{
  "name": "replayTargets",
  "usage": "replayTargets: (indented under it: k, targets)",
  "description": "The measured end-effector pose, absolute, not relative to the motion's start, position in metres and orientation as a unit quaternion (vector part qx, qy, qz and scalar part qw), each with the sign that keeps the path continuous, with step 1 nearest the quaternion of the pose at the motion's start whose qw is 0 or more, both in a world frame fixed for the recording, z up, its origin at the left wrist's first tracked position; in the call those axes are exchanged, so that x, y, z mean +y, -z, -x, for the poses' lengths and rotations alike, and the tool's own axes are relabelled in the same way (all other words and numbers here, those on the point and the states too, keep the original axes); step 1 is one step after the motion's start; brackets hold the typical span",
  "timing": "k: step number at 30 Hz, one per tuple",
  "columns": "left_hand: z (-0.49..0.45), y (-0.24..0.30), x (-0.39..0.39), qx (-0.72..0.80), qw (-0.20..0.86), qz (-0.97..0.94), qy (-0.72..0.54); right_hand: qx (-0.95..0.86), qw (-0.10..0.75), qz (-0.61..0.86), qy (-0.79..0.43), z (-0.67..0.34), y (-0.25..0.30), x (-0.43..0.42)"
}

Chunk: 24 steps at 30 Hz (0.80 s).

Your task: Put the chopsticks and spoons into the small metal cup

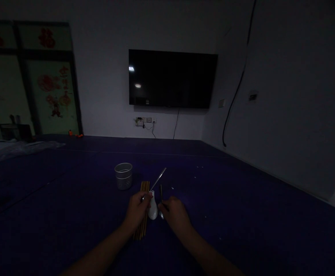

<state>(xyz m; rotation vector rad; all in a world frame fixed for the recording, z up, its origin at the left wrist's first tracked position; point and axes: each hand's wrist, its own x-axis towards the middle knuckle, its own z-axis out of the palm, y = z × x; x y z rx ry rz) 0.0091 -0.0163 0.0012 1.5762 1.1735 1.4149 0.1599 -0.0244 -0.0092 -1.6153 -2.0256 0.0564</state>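
In the head view, my left hand [138,209] is closed around a slim, shiny metal utensil [159,176], whose long shaft slants up to the right. The fingers mostly cover its lower end, so its kind is unclear. Below that hand lies a bundle of several wooden chopsticks [140,231]. A white soup spoon [153,211] rests just right of them, between my hands. My right hand [176,215] pinches a metal spoon [161,191] at its middle; the bowl points towards me, beside the white spoon. A grey metal cup [123,177] stands upright, left of the chopsticks.
Everything lies on a wide dark blue surface [78,199] with small white scraps to the right. Clear plastic sheeting [26,149] is at the far left. A television [173,78] hangs on the back wall, and a black cable [236,94] runs down the right wall.
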Motion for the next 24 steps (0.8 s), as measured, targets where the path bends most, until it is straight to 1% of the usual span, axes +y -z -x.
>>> replayTargets:
  k: [5, 14, 24]
  targets:
    - [-0.008, 0.003, -0.012, 0.452, 0.35, -0.613, -0.546, -0.75, 0.282, 0.597, -0.04, -0.16, 0.009, -0.025]
    - [-0.009, -0.001, -0.015, 0.45, 0.351, -0.605, -0.555, -0.756, 0.24, 0.607, -0.054, -0.161, 0.003, -0.027]
    - [-0.008, -0.002, -0.015, 0.454, 0.345, -0.615, -0.544, -0.746, 0.23, 0.624, -0.043, -0.16, -0.004, -0.035]
